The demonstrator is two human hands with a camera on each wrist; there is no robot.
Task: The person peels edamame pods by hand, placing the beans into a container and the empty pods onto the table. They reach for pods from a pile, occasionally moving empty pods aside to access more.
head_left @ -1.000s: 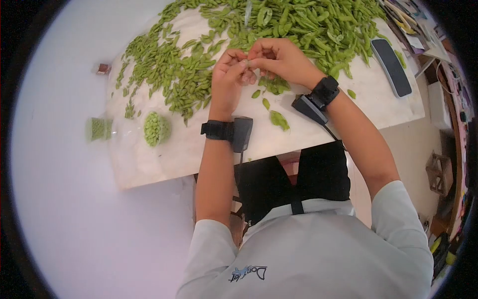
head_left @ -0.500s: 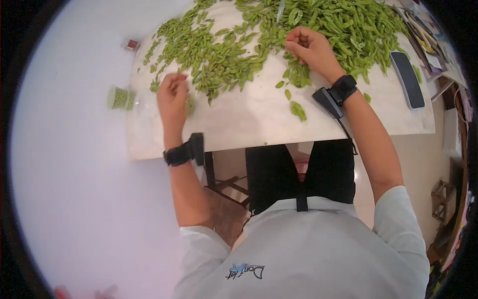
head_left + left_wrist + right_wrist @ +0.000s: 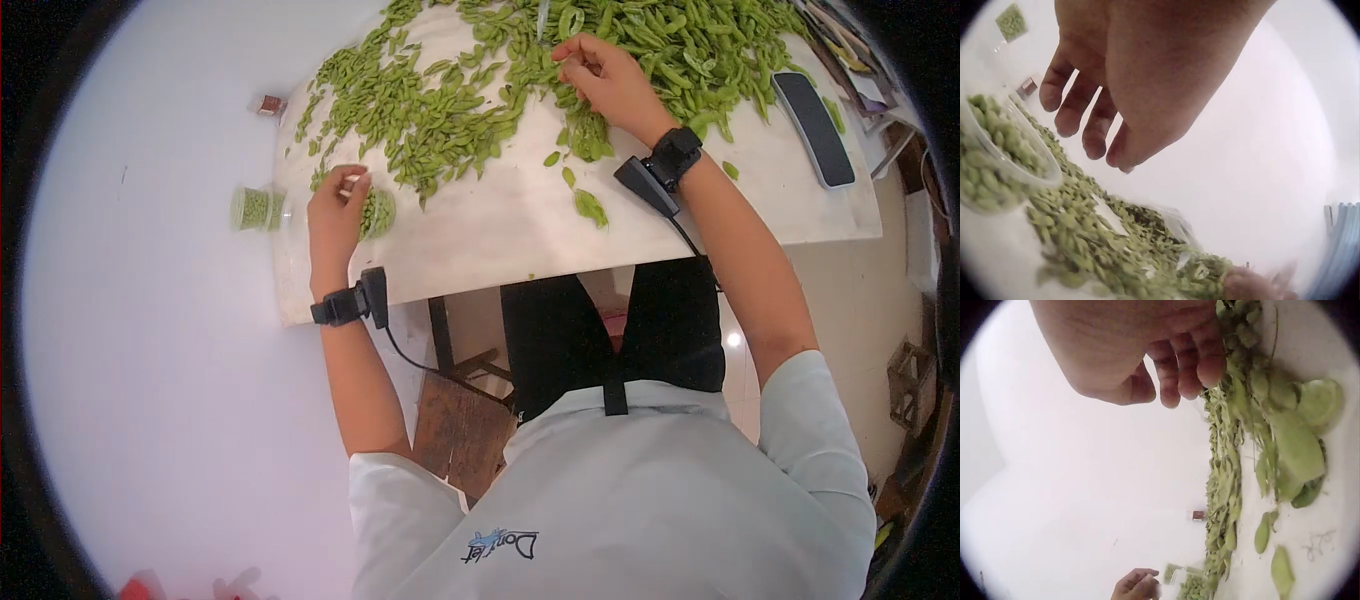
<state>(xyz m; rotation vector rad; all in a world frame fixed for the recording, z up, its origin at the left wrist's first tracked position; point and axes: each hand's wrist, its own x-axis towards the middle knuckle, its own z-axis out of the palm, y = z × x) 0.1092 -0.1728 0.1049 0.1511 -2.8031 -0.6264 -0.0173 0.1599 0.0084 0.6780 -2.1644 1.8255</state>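
My left hand (image 3: pixel 337 208) hung with relaxed fingers, holding nothing, just above the clear cup of shelled beans (image 3: pixel 381 214) near the counter's (image 3: pixel 500 235) left edge. My right hand (image 3: pixel 605 82) lay curled in the pod pile (image 3: pixel 450 110) toward the far edge; I could not tell whether it gripped a pod.

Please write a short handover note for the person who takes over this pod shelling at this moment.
Left hand: open, above the clear cup of shelled peas at the table's left edge.
Right hand: curled in the pod pile; grip not clear.
Done: the cup holds many peas.
Left: many pods cover the table; shelled or not, I cannot tell.
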